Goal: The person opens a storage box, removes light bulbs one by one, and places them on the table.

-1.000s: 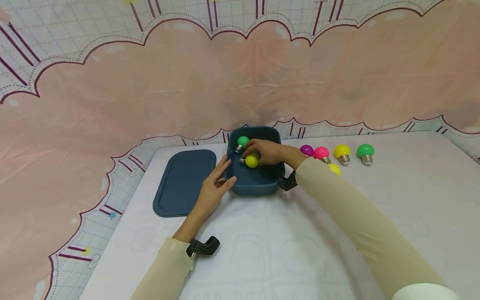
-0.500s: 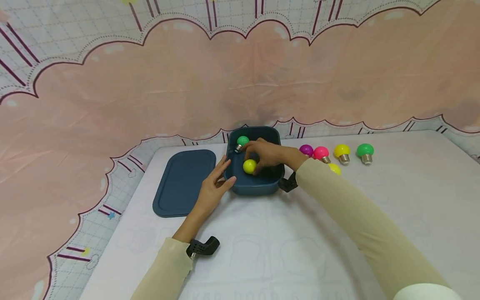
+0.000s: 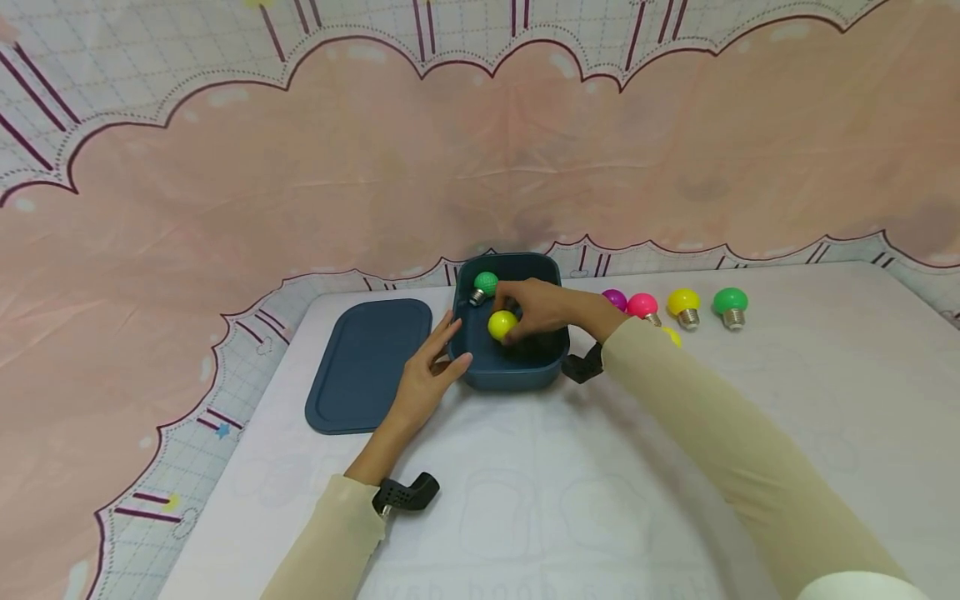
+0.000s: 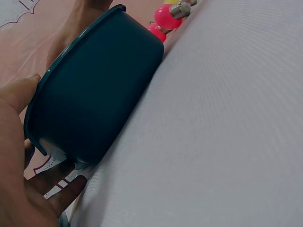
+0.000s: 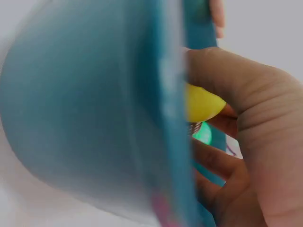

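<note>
Fingers of your right hand [image 3: 536, 308] are curled around the yellow bulb [image 3: 502, 324], holding it inside the dark blue container [image 3: 510, 371], just in front of the green bulb [image 3: 485, 284] lying there. Your left hand [image 3: 429, 371] is open, its straight fingers resting against the container's left wall. The lid [image 3: 367, 362] lies flat just beside it. Purple, pink, yellow and green bulbs stand in a row on the table [image 3: 570, 492] to the right.

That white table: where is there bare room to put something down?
The table lies bare in front of the blue box, between the two sleeves. It is crowded right of the box, where the bulb row stands, and left, where the lid lies.
</note>
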Motion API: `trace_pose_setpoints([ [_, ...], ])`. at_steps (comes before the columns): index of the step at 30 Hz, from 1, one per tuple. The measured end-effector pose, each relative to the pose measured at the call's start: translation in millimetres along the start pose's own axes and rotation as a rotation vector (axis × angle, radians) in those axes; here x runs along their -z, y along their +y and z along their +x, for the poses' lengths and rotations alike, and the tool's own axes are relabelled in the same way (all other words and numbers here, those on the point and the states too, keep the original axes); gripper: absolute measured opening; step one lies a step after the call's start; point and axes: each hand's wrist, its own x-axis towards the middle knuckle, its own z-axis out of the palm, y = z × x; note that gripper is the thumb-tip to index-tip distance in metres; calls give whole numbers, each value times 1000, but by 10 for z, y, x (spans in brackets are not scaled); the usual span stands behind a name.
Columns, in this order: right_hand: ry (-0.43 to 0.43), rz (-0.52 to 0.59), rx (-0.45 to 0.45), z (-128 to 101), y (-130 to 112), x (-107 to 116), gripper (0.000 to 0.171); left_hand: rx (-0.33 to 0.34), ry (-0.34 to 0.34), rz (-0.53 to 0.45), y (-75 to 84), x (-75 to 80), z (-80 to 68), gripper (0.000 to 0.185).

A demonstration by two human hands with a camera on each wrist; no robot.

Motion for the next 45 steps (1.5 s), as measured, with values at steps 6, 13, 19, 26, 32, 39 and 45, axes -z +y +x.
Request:
trace_pose_setpoints([
  [6, 80, 57, 82, -160, 21, 90, 42, -9, 2, -11, 0, -10, 9, 55],
  [13, 108, 14, 179, -359, 37, 203, 30, 0, 3, -26, 16, -11, 10, 55],
  [19, 121, 20, 102, -571, -9, 309, 34, 12, 0, -25, 14, -7, 4, 56],
  [26, 160, 26, 49, -844, 39, 408, 37, -3, 2, -22, 5, -7, 4, 56],
  [32, 192, 57, -69, -1089, 139, 451, 42, 8, 2, -19, -3, -8, 6, 56],
  [39, 259, 74, -141, -1369, 285, 453, 45, 3, -1, -16, -4, -9, 9, 55],
  [45, 311, 31, -178, -1608, 341, 458, 53, 9, -5, -10, 6, -8, 5, 55],
])
